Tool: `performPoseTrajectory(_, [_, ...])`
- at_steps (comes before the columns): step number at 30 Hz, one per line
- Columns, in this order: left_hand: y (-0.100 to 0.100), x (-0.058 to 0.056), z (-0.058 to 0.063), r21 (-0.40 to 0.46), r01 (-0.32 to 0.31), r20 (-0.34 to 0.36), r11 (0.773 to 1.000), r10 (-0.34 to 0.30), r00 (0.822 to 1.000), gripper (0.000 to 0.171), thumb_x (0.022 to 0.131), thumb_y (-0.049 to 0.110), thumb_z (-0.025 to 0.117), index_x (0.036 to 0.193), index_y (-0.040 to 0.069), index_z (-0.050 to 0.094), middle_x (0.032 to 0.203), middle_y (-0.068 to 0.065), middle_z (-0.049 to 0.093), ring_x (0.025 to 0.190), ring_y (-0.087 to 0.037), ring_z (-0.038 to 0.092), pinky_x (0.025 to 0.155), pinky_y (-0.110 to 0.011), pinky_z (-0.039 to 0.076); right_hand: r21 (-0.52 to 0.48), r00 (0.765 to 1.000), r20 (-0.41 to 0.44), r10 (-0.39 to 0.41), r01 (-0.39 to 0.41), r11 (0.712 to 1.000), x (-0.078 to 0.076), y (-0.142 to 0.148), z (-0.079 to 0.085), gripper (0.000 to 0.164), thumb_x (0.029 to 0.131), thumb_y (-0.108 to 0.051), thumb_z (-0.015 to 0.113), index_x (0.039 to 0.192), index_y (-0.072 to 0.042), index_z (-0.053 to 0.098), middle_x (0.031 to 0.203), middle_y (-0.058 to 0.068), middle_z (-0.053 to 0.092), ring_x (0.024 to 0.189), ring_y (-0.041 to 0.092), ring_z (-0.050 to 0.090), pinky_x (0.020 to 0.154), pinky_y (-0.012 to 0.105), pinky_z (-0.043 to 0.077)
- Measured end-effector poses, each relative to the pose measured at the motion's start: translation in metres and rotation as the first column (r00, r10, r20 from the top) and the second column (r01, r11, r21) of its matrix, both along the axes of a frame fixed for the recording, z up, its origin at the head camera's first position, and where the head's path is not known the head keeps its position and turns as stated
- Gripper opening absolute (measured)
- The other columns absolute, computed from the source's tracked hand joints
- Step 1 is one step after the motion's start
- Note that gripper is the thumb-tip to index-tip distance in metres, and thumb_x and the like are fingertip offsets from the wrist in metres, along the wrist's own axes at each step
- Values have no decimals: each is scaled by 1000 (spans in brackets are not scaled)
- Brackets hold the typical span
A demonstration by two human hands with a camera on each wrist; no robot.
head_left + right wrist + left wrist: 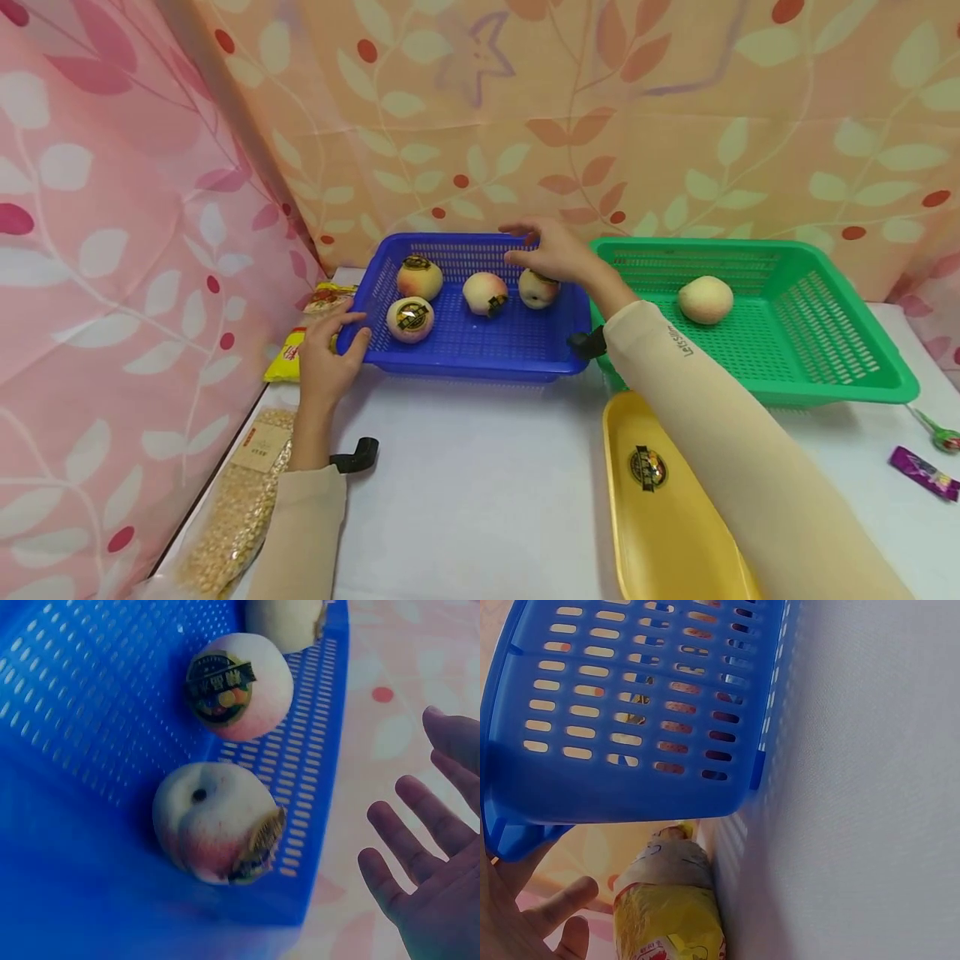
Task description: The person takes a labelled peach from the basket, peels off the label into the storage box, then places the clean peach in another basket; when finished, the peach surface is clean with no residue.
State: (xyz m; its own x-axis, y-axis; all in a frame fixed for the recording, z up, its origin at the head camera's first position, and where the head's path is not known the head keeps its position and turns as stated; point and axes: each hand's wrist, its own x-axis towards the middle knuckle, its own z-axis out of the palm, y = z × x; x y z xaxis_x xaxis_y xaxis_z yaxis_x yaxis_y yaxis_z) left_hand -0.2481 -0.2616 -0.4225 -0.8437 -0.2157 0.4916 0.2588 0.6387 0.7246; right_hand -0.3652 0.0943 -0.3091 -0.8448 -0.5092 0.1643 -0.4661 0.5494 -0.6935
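Observation:
A blue basket point(472, 362) holds several peaches point(485, 294), most with a dark and gold sticker showing. My left hand point(328, 362) is at the basket's left rim, with fingertips right at the edge and its fingers spread loosely. Seen from the left wrist, this hand point(525, 907) lies beside the corner of the rim. My right hand point(551, 250) hangs over the back right part of the basket, fingers apart, nothing in it. It partly covers the rightmost peach point(538, 292) in the head view. From the right wrist, that peach point(217, 825) lies near the basket's corner.
To the right stands a green basket point(825, 392) with one peach point(705, 300). A yellow tray point(675, 533) with a loose sticker point(647, 468) lies in front of it. Bagged grains point(240, 500) and a yellow packet point(285, 358) line the left; a purple-wrapped sweet point(924, 473) lies far right.

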Motion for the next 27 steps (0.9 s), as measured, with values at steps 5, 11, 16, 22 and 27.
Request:
performPoseTrajectory(5, [1,2,1,-6,8,6,1000,-8,1000,27,90,16,72,116,9,75,146,-7,61,139,-34,50,117,-59,32,8,999,40,13,-13,1000,-6,-16,-8,48,99,-17,66,145,-8,55,149,14,56,132,40,52,110,49,44])
performPoseTrajectory(11, [3,5,0,-3,9,3,1000,-9,1000,27,89,16,72,115,9,76,145,-9,61,139,-34,50,117,-59,32,137,998,53,45,-52,989,-11,-31,-22,46,99,-14,64,144,-10,57,152,11,54,136,34,50,116,50,37])
performPoseTrajectory(16, [7,5,2,6,22,-11,1000,-22,1000,26,89,15,72,115,9,76,145,-10,62,139,-34,50,118,-58,31,287,998,44,54,-64,956,-11,-35,-26,46,95,-8,66,139,-22,64,146,3,60,139,30,44,115,53,23])
performPoseTrajectory(22, [10,6,2,8,31,-33,999,-31,999,25,89,13,72,113,7,76,143,-12,63,138,-34,51,119,-56,30,382,996,53,68,-83,920,-7,-32,-31,48,92,-3,59,133,-25,70,139,6,65,120,33,42,105,53,22])
performPoseTrajectory(27, [13,8,3,2,32,-22,999,-32,999,26,89,15,72,114,8,75,144,-12,62,139,-34,50,119,-57,29,414,997,36,64,-73,907,-7,-28,-36,50,89,-7,66,135,-25,68,144,9,59,124,35,42,113,62,20])
